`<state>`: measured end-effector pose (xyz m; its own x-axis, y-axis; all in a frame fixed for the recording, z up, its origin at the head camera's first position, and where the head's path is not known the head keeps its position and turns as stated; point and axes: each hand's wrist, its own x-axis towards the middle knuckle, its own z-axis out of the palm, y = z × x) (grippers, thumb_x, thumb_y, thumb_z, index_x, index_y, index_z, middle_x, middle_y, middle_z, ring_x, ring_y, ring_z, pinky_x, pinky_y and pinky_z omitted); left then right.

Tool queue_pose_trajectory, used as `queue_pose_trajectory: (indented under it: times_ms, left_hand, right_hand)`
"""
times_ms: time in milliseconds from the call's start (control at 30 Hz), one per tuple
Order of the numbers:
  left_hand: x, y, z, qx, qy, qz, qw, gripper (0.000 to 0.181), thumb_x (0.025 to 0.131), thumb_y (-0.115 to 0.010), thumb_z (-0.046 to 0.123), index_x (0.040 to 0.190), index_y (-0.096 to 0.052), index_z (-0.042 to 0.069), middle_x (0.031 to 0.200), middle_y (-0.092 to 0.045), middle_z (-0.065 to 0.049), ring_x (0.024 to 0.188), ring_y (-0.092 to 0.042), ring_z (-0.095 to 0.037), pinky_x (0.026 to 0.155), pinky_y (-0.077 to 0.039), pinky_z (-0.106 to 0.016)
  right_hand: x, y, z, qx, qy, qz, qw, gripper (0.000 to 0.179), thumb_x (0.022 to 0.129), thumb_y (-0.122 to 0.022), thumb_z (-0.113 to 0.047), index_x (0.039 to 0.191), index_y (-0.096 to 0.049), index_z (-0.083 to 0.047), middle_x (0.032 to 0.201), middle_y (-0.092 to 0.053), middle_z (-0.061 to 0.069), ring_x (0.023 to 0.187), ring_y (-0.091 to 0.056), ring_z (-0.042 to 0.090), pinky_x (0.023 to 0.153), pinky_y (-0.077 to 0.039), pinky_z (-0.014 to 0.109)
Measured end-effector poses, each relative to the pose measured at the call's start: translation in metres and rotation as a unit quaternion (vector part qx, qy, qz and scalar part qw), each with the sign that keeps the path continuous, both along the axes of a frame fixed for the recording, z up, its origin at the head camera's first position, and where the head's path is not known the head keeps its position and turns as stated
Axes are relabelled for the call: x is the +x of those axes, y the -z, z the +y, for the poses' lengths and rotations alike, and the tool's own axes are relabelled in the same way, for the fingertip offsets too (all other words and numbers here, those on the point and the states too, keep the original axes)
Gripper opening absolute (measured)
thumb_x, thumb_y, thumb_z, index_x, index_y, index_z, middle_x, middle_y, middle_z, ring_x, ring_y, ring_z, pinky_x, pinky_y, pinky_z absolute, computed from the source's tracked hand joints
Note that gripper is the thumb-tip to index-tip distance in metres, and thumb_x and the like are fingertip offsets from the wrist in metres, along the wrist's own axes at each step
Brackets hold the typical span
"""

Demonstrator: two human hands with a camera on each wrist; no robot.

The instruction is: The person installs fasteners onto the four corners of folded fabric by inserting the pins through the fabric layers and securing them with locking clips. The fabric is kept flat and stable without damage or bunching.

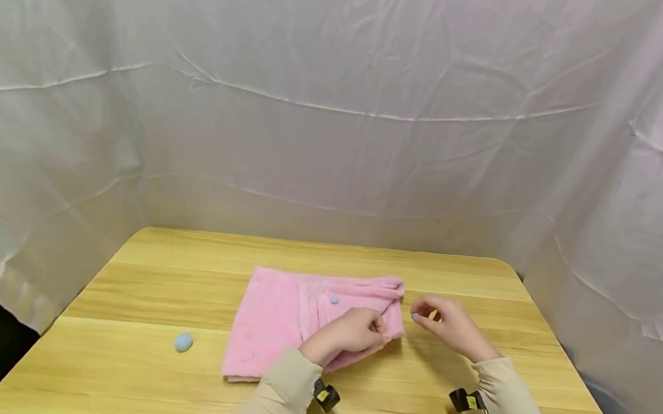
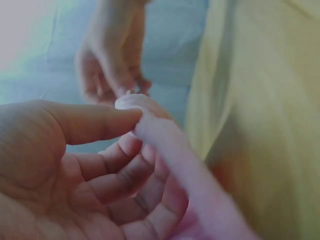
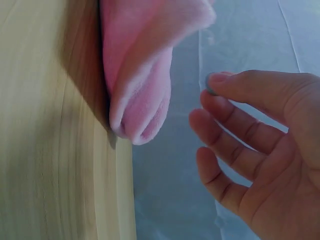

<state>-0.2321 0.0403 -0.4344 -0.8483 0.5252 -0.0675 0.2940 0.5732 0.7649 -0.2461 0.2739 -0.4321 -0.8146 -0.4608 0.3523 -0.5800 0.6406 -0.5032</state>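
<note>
A folded, fuzzy pink cloth (image 1: pixel 270 314) lies on the table, its right end bunched into layered folds. My left hand (image 1: pixel 352 332) pinches an edge of it between thumb and fingers, lifting that edge; the pinched edge (image 2: pixel 172 145) runs down through the left wrist view. Just right of the cloth, my right hand (image 1: pixel 452 322) pinches a small blue-grey piece (image 3: pixel 210 86) between thumb and index finger, the other fingers loosely bent. On top of the cloth sits a small blue piece (image 1: pixel 334 300). The material of both pieces is too small to tell.
A larger pale blue lump (image 1: pixel 183 342) rests on the wooden table (image 1: pixel 112 372), left of the cloth. Grey-white curtains (image 1: pixel 336 154) hang behind the table and on both sides. Each wrist wears a small black camera (image 1: pixel 325 395).
</note>
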Motion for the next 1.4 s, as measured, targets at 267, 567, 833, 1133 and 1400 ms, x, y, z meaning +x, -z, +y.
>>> queue_pose_trajectory:
  times_ms: [267, 567, 833, 1133, 1400]
  left_hand:
    - [-0.016, -0.007, -0.025, 0.063, -0.022, -0.032, 0.9973, 0.004, 0.085, -0.064, 0.007, 0.087, -0.064, 0.004, 0.078, -0.061, -0.001, 0.068, -0.056, -0.010, 0.061, -0.048, -0.021]
    - [-0.024, -0.008, -0.038, 0.110, -0.065, -0.058, 0.9901, 0.005, 0.086, -0.064, 0.008, 0.086, -0.063, 0.003, 0.080, -0.060, -0.003, 0.068, -0.061, -0.012, 0.063, -0.056, -0.027]
    - [-0.025, -0.009, -0.041, 0.099, -0.061, -0.050, 0.9919, 0.006, 0.084, -0.064, 0.007, 0.087, -0.064, 0.002, 0.079, -0.061, -0.002, 0.067, -0.060, -0.012, 0.062, -0.054, -0.026]
    - [-0.023, -0.011, -0.040, 0.091, -0.042, -0.036, 0.9943, 0.006, 0.085, -0.065, 0.007, 0.087, -0.064, 0.002, 0.076, -0.062, -0.002, 0.063, -0.059, -0.011, 0.061, -0.054, -0.026]
    - [-0.021, -0.013, -0.038, 0.093, -0.034, -0.042, 0.9942, 0.004, 0.084, -0.064, 0.005, 0.087, -0.064, 0.002, 0.076, -0.061, -0.002, 0.065, -0.060, -0.012, 0.062, -0.055, -0.027]
  right_hand:
    - [0.002, 0.001, -0.008, -0.041, -0.009, 0.001, 0.9991, 0.009, 0.087, -0.071, -0.008, 0.091, -0.068, -0.016, 0.083, -0.069, -0.006, 0.077, -0.058, -0.002, 0.065, -0.050, 0.023]
    - [0.009, 0.010, -0.031, -0.105, -0.092, -0.047, 0.9891, 0.009, 0.087, -0.071, -0.010, 0.093, -0.068, -0.017, 0.091, -0.072, 0.004, 0.081, -0.062, 0.002, 0.073, -0.053, 0.024]
    - [0.011, 0.022, -0.049, -0.105, -0.110, -0.066, 0.9862, 0.014, 0.083, -0.073, -0.005, 0.092, -0.068, -0.014, 0.086, -0.071, 0.002, 0.080, -0.062, 0.001, 0.072, -0.053, 0.024]
    - [0.025, 0.009, -0.062, -0.112, -0.092, -0.075, 0.9866, 0.009, 0.083, -0.070, 0.002, 0.090, -0.067, -0.002, 0.087, -0.071, 0.013, 0.081, -0.064, 0.004, 0.075, -0.055, 0.026]
    - [0.017, 0.025, -0.061, -0.125, -0.066, -0.064, 0.9879, 0.011, 0.084, -0.072, -0.005, 0.094, -0.068, -0.008, 0.089, -0.072, 0.008, 0.080, -0.062, 0.002, 0.072, -0.053, 0.024]
